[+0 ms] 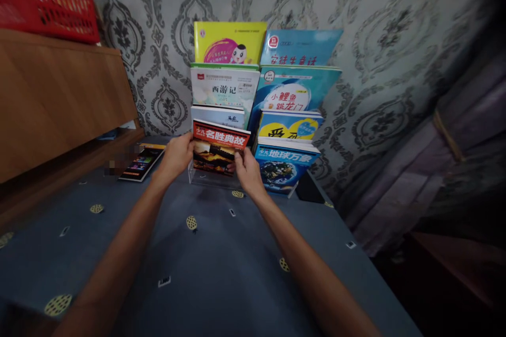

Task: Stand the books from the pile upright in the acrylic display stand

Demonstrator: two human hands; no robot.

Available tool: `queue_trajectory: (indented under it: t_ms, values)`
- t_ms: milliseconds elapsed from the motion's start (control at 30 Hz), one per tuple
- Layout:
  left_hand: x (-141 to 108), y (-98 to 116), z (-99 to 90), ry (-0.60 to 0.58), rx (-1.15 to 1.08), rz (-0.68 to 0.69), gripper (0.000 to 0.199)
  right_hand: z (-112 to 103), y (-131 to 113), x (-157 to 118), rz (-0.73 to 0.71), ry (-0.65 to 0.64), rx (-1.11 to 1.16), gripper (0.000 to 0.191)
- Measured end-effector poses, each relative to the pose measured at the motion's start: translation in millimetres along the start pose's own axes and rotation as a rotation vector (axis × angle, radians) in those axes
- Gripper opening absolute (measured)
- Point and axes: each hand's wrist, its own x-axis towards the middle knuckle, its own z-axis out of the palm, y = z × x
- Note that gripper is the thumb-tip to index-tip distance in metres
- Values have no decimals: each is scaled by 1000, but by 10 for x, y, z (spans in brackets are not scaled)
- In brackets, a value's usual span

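Note:
Both my hands grip a book with a red title band and a dark cover by its sides. My left hand is closed on its left edge, and my right hand pinches its right edge. The book stands upright at the front of the left column of a clear tiered stand. Behind it rise a pale blue book, a white book and a yellow book. Beside my right hand, a blue book with a globe fronts the right column.
More books, including a yellow-and-blue one and a teal one, fill the right column. Left of the stand, a dark book lies on the blue cloth. A wooden cabinet bears a red basket. A curtain hangs at right.

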Motion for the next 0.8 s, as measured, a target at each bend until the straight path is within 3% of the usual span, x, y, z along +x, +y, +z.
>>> queue_trajectory:
  t_ms: [167, 333, 567, 800]
  values:
    - [-21, -18, 153, 6, 22, -83, 26, 38, 126, -9, -67, 39, -205, 25]
    - [-38, -39, 187, 35, 34, -119, 22, 73, 121, -59, -127, 105, -417, 29]
    - [-40, -56, 183, -27, 45, -117, 21, 121, 87, -119, -105, 88, -464, 41]
    - [-30, -117, 193, 8, 8, -135, 21, 185, 109, -130, -140, 39, -436, 51]
